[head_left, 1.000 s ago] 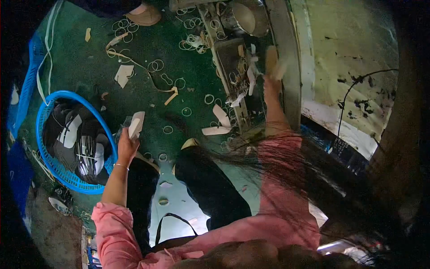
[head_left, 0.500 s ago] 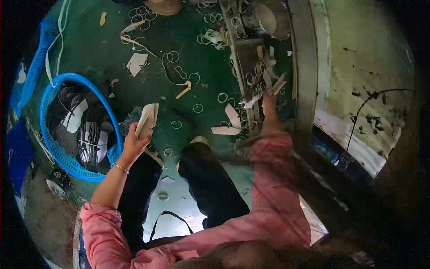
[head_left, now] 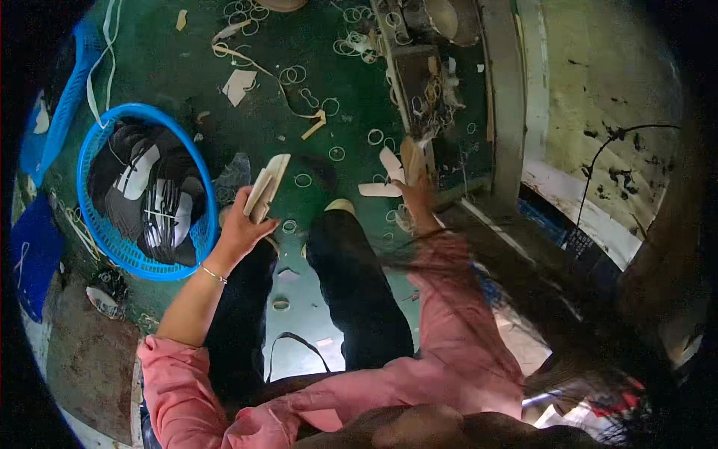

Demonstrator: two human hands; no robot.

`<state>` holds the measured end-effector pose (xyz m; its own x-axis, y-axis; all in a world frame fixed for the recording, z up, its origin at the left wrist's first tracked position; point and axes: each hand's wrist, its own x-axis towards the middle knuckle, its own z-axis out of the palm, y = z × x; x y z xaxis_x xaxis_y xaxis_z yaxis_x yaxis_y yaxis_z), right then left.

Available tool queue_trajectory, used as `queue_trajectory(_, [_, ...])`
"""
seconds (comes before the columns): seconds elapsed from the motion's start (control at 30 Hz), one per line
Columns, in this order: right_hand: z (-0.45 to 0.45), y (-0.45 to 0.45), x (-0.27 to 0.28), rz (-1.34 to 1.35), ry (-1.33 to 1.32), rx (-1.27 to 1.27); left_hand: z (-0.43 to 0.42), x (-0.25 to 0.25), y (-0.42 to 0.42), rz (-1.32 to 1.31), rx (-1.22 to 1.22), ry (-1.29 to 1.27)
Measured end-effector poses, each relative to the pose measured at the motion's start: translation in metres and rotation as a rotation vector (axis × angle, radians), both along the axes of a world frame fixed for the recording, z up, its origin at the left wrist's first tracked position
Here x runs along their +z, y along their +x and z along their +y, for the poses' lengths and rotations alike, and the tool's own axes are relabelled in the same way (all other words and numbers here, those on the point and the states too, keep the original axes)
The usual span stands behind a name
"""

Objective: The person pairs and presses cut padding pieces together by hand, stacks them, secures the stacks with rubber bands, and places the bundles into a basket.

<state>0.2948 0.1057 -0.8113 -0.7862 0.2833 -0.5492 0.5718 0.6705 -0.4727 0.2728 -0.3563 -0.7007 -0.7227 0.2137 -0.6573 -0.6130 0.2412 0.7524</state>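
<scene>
My left hand [head_left: 248, 227] is closed around a small stack of flat off-white cut pieces [head_left: 269, 187], held upright over the floor near my left knee. My right hand [head_left: 419, 196] is low on the right, its fingers closed on flat tan pieces [head_left: 410, 156]; motion blur smears their outline. Right beside its fingers lie white cut pieces [head_left: 381, 189], and I cannot tell whether the hand touches them. A blue plastic basket [head_left: 84, 202] stands left of my left hand. Inside it are bundles of dark flat pieces [head_left: 133, 213] and white pieces [head_left: 139, 172].
Rubber bands [head_left: 293, 75] and scraps such as a white offcut [head_left: 238, 87] litter the green floor [head_left: 247, 135]. To the right, a long frame [head_left: 400, 82] holds dusty clutter with more bands. A stained pale panel [head_left: 606, 112] stands beyond it. My dark trouser legs [head_left: 359, 284] extend forward.
My right hand has pulled back toward me and left, away from the cluttered frame, with flat pieces in it. My left hand still holds its stack, now shifted slightly right. The view has shifted slightly.
</scene>
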Motion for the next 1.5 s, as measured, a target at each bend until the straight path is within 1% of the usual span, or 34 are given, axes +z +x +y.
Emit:
queue_trajectory(0.07, [-0.002, 0.015, -0.018, -0.051, 0.196, 0.029, -0.003, -0.005, 0.014, -0.062, -0.004, 0.028])
queue_trajectory(0.13, [-0.002, 0.021, -0.042, -0.071, 0.37, 0.03, -0.01, -0.007, 0.024, -0.059, -0.034, -0.04])
queue_trajectory(0.2, [-0.002, 0.029, -0.069, -0.072, 0.451, 0.081, -0.013, -0.011, 0.031, -0.104, -0.059, -0.125])
queue_trajectory(0.27, [0.003, 0.036, -0.093, -0.075, 0.525, 0.172, -0.022, -0.03, 0.047, -0.189, 0.034, -0.045])
queue_trajectory(0.3, [0.003, 0.031, -0.092, -0.076, 0.505, 0.177, -0.025, -0.035, 0.054, -0.229, 0.08, -0.007])
queue_trajectory(0.4, [0.004, 0.013, -0.047, -0.098, 0.463, 0.177, -0.02, -0.035, 0.056, -0.189, 0.127, -0.022])
queue_trajectory(0.43, [0.007, 0.017, -0.044, -0.033, 0.413, 0.178, -0.011, -0.009, 0.032, -0.114, -0.003, -0.114])
queue_trajectory(0.53, [0.016, 0.035, -0.031, 0.167, 0.262, 0.179, -0.008, -0.011, 0.026, -0.127, -0.011, -0.142])
queue_trajectory(0.57, [0.016, 0.042, -0.029, 0.128, 0.247, 0.224, -0.008, -0.015, 0.026, -0.11, 0.014, -0.102])
queue_trajectory(0.67, [0.019, 0.099, -0.072, 0.015, 0.198, 0.359, 0.0, -0.017, 0.022, -0.167, 0.076, -0.098])
queue_trajectory(0.7, [0.015, 0.113, -0.088, -0.019, 0.179, 0.407, 0.002, -0.019, 0.022, -0.149, 0.081, -0.078])
queue_trajectory(0.73, [0.004, 0.117, -0.091, -0.052, 0.159, 0.455, 0.004, -0.02, 0.024, -0.131, 0.088, -0.059])
queue_trajectory(0.77, [-0.007, 0.118, -0.095, -0.021, 0.278, 0.442, 0.004, -0.02, 0.024, -0.111, 0.092, -0.04])
queue_trajectory(0.83, [-0.022, 0.122, -0.099, -0.065, 0.425, 0.431, 0.004, -0.003, 0.016, -0.066, -0.006, -0.111])
queue_trajectory(0.87, [-0.024, 0.12, -0.098, -0.08, 0.456, 0.404, 0.003, 0.005, 0.014, -0.042, -0.051, -0.142])
queue_trajectory(0.9, [-0.026, 0.117, -0.096, -0.095, 0.486, 0.377, -0.005, -0.003, 0.023, 0.023, -0.079, -0.175])
queue_trajectory(0.93, [-0.026, 0.117, -0.095, -0.11, 0.468, 0.327, -0.011, -0.008, 0.033, -0.047, 0.004, -0.094])
queue_trajectory(1.0, [-0.036, 0.117, -0.104, -0.013, 0.412, 0.28, -0.025, -0.013, 0.043, -0.172, 0.165, 0.06])
queue_trajectory(1.03, [-0.041, 0.135, -0.127, 0.088, 0.375, 0.288, -0.024, -0.003, 0.039, -0.121, 0.167, 0.033])
queue_trajectory(1.07, [-0.043, 0.156, -0.15, 0.184, 0.34, 0.303, -0.032, -0.008, 0.046, -0.104, 0.17, 0.024])
queue_trajectory(1.13, [-0.056, 0.169, -0.172, 0.119, 0.303, 0.22, -0.033, 0.027, 0.029, -0.058, 0.164, -0.001])
queue_trajectory(1.17, [-0.068, 0.176, -0.169, -0.049, 0.303, 0.118, -0.039, 0.027, 0.037, -0.053, 0.168, -0.064])
queue_trajectory(1.23, [-0.074, 0.158, -0.13, -0.156, 0.333, 0.155, -0.056, 0.017, 0.053, -0.019, 0.182, -0.187])
queue_trajectory(1.27, [-0.078, 0.147, -0.106, -0.209, 0.347, 0.176, -0.061, 0.018, 0.061, -0.013, 0.243, -0.166])
queue_trajectory(1.3, [-0.076, 0.135, -0.082, -0.312, 0.316, 0.178, -0.059, 0.034, 0.062, -0.012, 0.3, -0.144])
queue_trajectory(1.33, [-0.08, 0.122, -0.049, -0.421, 0.283, 0.174, -0.059, 0.056, 0.066, -0.094, 0.325, -0.143])
queue_trajectory(1.37, [-0.083, 0.125, -0.031, -0.344, 0.293, 0.151, -0.058, 0.079, 0.069, -0.175, 0.351, -0.143])
queue_trajectory(1.4, [-0.077, 0.145, -0.032, -0.274, 0.303, 0.129, -0.055, 0.107, 0.068, -0.256, 0.378, -0.144])
queue_trajectory(1.43, [-0.088, 0.136, -0.019, -0.182, 0.305, 0.103, -0.054, 0.131, 0.064, -0.257, 0.401, -0.125])
queue_trajectory(1.47, [-0.094, 0.123, -0.007, -0.195, 0.293, 0.077, -0.054, 0.145, 0.061, -0.263, 0.399, -0.124])
queue_trajectory(1.5, [-0.101, 0.099, 0.029, -0.211, 0.283, 0.054, -0.054, 0.159, 0.058, -0.268, 0.397, -0.123])
